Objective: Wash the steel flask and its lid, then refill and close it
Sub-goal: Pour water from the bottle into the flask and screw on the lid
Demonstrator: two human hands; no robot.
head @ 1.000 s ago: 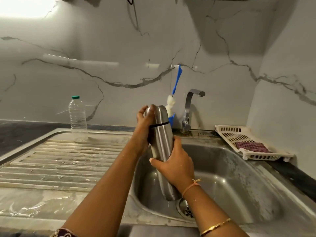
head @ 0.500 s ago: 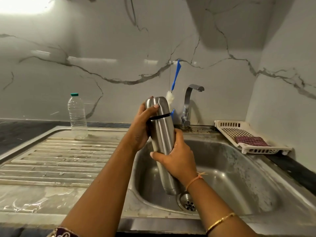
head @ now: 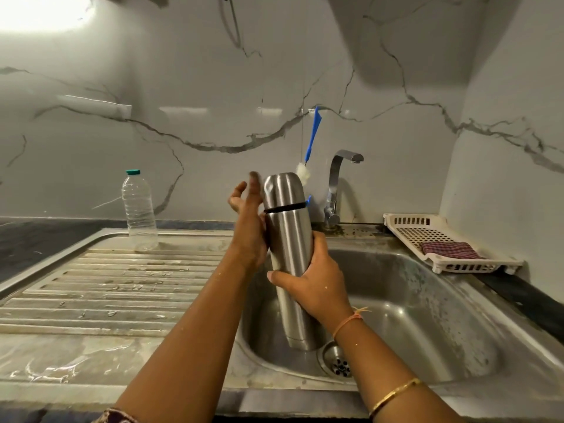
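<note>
The tall steel flask [head: 288, 248] stands nearly upright in the air over the sink basin [head: 427, 315], its steel lid [head: 282, 190] on top above a black ring. My right hand [head: 314, 282] grips the flask round its middle. My left hand [head: 248, 221] is beside the lid on the left, fingers spread and blurred, the heel of the palm against the flask just below the ring.
A clear plastic bottle [head: 139, 210] with a green cap stands at the back of the ribbed drainboard [head: 106, 288]. The tap [head: 337, 184] and a blue-handled bottle brush [head: 309, 148] are behind the flask. A white plastic tray [head: 439, 239] holding a checked cloth [head: 448, 250] sits right.
My left hand has let go of the lid and its fingers have opened away from it. The flask has risen slightly in my right hand.
</note>
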